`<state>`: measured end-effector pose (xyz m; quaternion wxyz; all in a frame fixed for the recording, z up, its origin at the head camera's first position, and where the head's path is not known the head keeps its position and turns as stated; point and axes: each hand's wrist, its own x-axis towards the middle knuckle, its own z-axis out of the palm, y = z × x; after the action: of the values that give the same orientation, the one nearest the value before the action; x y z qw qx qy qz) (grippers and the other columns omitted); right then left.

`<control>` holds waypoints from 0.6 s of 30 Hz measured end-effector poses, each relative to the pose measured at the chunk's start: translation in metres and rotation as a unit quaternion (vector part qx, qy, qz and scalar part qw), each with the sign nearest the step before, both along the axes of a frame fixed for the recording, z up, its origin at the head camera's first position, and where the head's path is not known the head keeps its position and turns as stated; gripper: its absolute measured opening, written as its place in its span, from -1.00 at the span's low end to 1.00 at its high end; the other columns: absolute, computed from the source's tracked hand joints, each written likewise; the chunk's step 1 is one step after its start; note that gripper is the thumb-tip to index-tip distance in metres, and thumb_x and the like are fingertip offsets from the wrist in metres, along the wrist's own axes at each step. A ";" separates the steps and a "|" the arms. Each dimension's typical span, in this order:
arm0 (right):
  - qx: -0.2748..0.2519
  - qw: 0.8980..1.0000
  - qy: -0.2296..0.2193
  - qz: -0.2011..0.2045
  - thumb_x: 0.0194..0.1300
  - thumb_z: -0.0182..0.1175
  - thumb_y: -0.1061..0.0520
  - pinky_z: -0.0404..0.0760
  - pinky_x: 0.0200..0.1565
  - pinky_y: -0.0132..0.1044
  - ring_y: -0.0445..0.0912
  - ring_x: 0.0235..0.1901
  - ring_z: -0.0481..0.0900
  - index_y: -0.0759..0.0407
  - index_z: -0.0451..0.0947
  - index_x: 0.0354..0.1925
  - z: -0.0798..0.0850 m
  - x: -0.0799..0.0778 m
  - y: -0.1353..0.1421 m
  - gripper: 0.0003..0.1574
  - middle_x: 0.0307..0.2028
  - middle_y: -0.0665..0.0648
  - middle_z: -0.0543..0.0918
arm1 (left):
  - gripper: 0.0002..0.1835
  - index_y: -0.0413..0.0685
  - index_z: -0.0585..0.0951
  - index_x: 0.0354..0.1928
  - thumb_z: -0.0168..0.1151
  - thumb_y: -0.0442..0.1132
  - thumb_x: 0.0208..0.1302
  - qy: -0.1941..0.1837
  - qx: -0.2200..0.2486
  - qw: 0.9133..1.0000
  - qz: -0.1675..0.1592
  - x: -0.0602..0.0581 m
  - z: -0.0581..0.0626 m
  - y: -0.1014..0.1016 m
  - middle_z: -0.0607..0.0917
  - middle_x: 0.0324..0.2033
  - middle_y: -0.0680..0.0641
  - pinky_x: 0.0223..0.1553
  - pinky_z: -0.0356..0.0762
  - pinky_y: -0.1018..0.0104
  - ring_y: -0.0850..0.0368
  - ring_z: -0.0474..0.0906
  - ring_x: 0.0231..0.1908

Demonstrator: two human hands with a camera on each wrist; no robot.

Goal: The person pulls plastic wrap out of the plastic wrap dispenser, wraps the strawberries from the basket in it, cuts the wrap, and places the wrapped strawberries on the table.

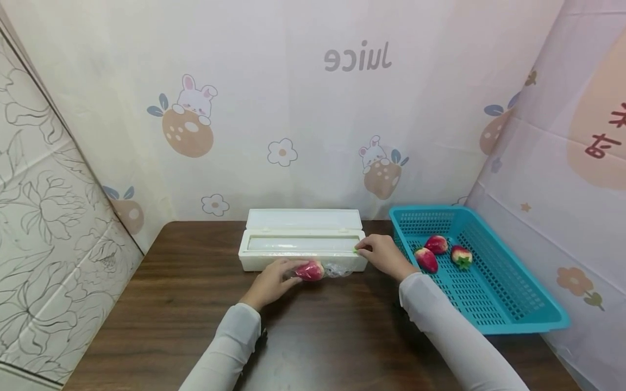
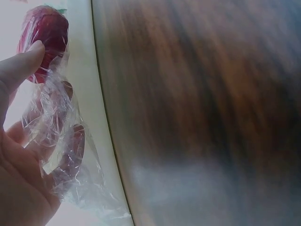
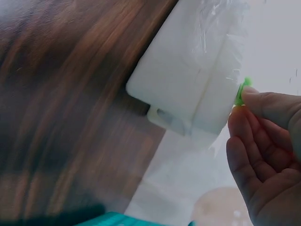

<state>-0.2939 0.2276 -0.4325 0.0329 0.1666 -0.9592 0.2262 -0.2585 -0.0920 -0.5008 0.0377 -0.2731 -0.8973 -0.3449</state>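
A white cling film dispenser [image 1: 303, 264] with its lid raised stands at the back of the table. In front of it my left hand [image 1: 271, 282] grips a red strawberry [image 1: 310, 270] wrapped in clear cling film [image 2: 56, 122]; in the left wrist view the thumb presses on the fruit and loose film trails over the fingers. At the dispenser's right end, my right hand [image 1: 383, 254] pinches a small green slider [image 3: 242, 92] between thumb and fingertip. Film lies across the dispenser's front edge in the right wrist view.
A blue plastic basket [image 1: 508, 266] stands on the right of the table. Inside it lie a strawberry [image 1: 437, 244] at the back, one with green leaves [image 1: 461, 257] and another red one [image 1: 426, 260]. A patterned cloth wall [image 1: 293, 108] rises behind the dark wooden table [image 1: 186, 315].
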 end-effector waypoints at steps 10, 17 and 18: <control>0.008 0.999 0.020 0.026 0.31 0.35 0.21 0.66 -0.14 -0.08 -0.08 -0.24 0.63 0.16 0.77 -0.18 -0.003 -0.003 -0.022 -0.88 -0.25 0.07 0.72 | -0.52 0.10 0.60 0.27 0.39 -0.24 0.30 0.034 0.018 0.999 -0.013 -0.005 -0.003 -0.006 0.67 0.06 -0.08 0.12 0.52 0.01 0.00 0.57 0.08; 0.008 1.000 0.008 0.029 0.35 0.33 0.17 0.66 -0.16 -0.13 -0.13 -0.26 0.61 0.14 0.75 -0.13 -0.006 -0.002 -0.028 -0.85 -0.25 0.04 0.70 | -0.53 0.03 0.60 0.25 0.38 -0.25 0.30 0.056 0.019 0.998 -0.036 -0.008 -0.006 -0.009 0.66 0.12 -0.05 0.22 0.44 0.03 -0.01 0.54 0.16; 0.006 1.000 0.009 0.030 0.35 0.33 0.17 0.66 -0.16 -0.14 -0.14 -0.27 0.60 0.14 0.75 -0.13 -0.007 -0.002 -0.029 -0.85 -0.25 0.03 0.69 | -0.53 0.02 0.60 0.25 0.38 -0.26 0.30 0.059 0.020 0.997 -0.037 -0.007 -0.006 -0.009 0.66 0.12 -0.05 0.22 0.44 0.02 -0.02 0.54 0.16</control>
<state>-0.2959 0.1987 -0.4391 0.0335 0.1971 -0.9548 0.2199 -0.2660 -0.1008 -0.5071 0.0832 -0.3256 -0.8755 -0.3472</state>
